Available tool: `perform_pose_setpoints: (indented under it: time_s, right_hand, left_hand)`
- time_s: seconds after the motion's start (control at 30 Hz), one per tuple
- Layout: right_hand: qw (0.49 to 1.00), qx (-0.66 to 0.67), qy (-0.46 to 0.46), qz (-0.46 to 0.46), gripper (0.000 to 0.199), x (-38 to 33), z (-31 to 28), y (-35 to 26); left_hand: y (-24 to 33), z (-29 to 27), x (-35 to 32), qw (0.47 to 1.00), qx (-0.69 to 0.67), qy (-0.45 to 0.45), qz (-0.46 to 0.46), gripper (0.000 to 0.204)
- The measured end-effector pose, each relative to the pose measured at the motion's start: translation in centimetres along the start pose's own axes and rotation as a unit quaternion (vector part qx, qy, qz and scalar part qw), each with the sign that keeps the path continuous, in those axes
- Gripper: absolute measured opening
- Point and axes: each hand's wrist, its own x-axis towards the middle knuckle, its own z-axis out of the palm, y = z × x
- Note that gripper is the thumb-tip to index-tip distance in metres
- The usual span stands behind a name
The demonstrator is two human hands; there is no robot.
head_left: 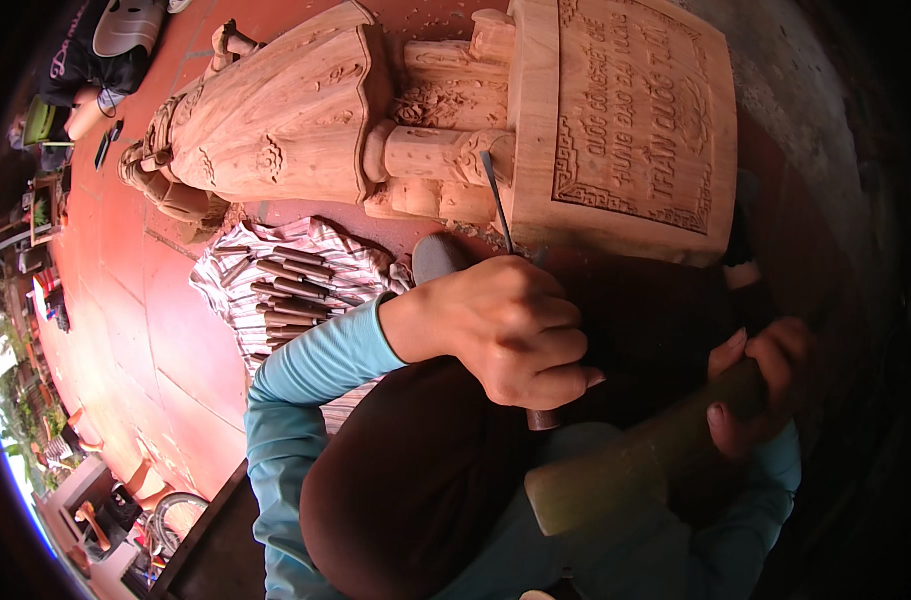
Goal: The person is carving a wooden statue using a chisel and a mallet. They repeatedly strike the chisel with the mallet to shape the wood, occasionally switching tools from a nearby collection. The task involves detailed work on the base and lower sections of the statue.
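My left hand [510, 325] is wrapped round a carving chisel [497, 200]; its brown handle end pokes out below the fist. The slim metal blade slants up to a carved boot at the plinth's edge; whether its tip touches the wood I cannot tell. A wooden mallet [610, 475], slightly blurred, is gripped in my right hand [770, 375], its block end lying below the chisel handle. The large carved wooden statue [275, 125] lies on its side, in a robe with flower motifs. Its plinth [535, 130] bears a panel of raised lettering with a fretwork border.
A striped cloth [230, 290] left of my forearm carries several brown-handled chisels [295, 290]. Wood chips lie in the statue's hollows and on the red tiled floor [165, 330]. At the upper left is another person's leg [83, 118]; a bicycle wheel [180, 520] shows at lower left.
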Motion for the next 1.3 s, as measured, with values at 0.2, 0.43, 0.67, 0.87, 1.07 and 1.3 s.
perform_pose_setpoints:
  time_s: [0.2,0.43,0.67,0.87,1.07,1.3]
  right_hand:
    - [0.999,0.023,0.022,-0.030,0.075,-0.2,0.3,0.6]
    - [0.996,0.055,0.059,-0.037,0.073,-0.7,0.8,1.1]
    - [0.999,0.007,0.037,0.011,0.076,-0.8,0.9,0.8]
    - [0.999,0.005,0.045,0.023,0.072,-0.8,1.1,0.9]
    - [0.994,0.040,0.085,0.051,0.067,-1.0,1.3,0.3]
    - [0.982,0.058,0.126,0.128,0.064,-0.2,1.6,-1.0]
  left_hand:
    - [-0.2,0.0,0.1,1.000,0.011,0.009,0.014,0.017]
    - [-0.2,-0.1,0.1,1.000,0.022,0.009,0.010,0.015]
    - [-0.4,0.1,0.4,0.999,0.031,0.020,0.001,0.021]
    - [0.5,0.4,1.2,0.997,0.071,-0.008,-0.024,0.021]
    - [0.2,0.8,0.9,0.996,0.084,0.003,-0.036,0.022]
    - [-0.6,-0.1,1.6,0.997,0.039,0.058,-0.028,0.034]
